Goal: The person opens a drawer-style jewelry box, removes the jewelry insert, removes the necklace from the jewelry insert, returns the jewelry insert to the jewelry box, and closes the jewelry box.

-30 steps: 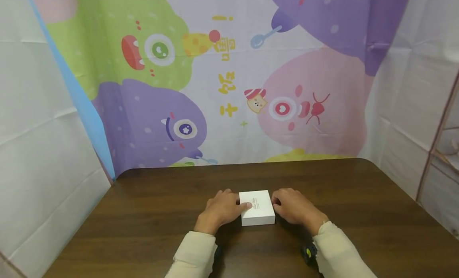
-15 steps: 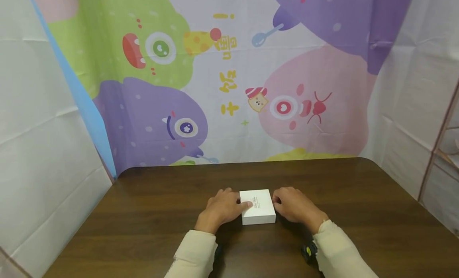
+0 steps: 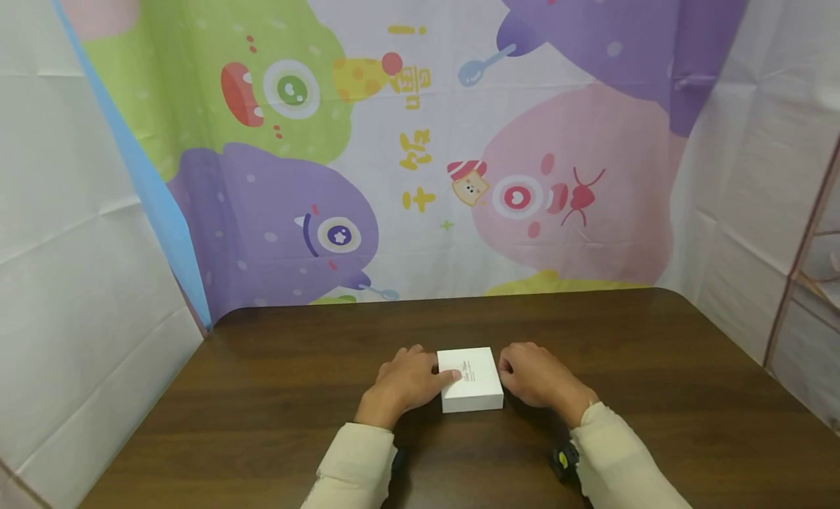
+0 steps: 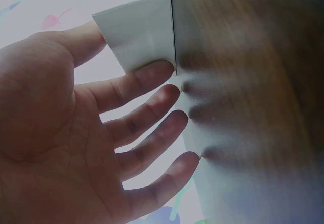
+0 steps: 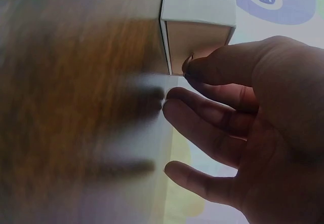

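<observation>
A flat white box (image 3: pixel 474 381) with small print on its lid lies on the brown table. My left hand (image 3: pixel 408 379) holds it from the left, thumb on the lid and index finger (image 4: pixel 152 77) against the end wall; the other fingers are spread, tips at the tabletop. At the opposite end, my right hand (image 3: pixel 539 376) has thumb and index finger pinched together at the box's inset tan end panel (image 5: pixel 195 39). What sits between those two tips is hidden. The remaining right fingers (image 5: pixel 202 127) are bent with tips near the table.
The brown table (image 3: pixel 295 392) has rounded back corners. Behind it hangs a cloth (image 3: pixel 420 261) printed with cartoon monsters, and pale cloth walls (image 3: pixel 85 224) flank both sides. A dark wrist device (image 3: pixel 563 461) shows under the right sleeve.
Both hands and the box stay in the same places on the table; only the head view shifts slightly.
</observation>
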The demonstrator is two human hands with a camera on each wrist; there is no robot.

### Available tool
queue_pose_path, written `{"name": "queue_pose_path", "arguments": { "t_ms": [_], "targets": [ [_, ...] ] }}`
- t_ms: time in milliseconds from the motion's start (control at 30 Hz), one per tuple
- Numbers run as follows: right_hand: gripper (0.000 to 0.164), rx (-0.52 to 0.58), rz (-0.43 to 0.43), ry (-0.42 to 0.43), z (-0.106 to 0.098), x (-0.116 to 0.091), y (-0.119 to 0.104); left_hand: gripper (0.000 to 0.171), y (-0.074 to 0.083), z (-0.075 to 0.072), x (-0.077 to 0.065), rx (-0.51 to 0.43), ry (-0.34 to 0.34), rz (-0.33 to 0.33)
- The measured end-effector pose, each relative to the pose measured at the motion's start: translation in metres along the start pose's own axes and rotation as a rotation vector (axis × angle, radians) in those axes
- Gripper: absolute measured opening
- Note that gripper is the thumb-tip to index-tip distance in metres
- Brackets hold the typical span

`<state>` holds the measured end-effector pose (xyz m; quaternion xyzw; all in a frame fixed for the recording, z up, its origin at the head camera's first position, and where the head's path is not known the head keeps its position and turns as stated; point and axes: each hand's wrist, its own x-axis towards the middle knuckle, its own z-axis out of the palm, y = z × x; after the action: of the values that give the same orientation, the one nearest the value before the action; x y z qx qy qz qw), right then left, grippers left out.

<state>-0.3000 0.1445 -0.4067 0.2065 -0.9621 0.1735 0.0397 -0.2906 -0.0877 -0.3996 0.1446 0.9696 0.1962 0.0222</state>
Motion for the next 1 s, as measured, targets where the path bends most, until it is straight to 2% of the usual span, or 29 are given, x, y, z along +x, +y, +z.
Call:
{"name": "queue_pose_path", "arguments": {
  "t_ms": [1000],
  "targets": [
    [0.017, 0.006, 0.014, 0.001, -0.0003, -0.0007, 0.0029, 0.046, 0.0014, 0.0009, -0.0005, 0.009, -0.001, -0.007]
  ]
}}
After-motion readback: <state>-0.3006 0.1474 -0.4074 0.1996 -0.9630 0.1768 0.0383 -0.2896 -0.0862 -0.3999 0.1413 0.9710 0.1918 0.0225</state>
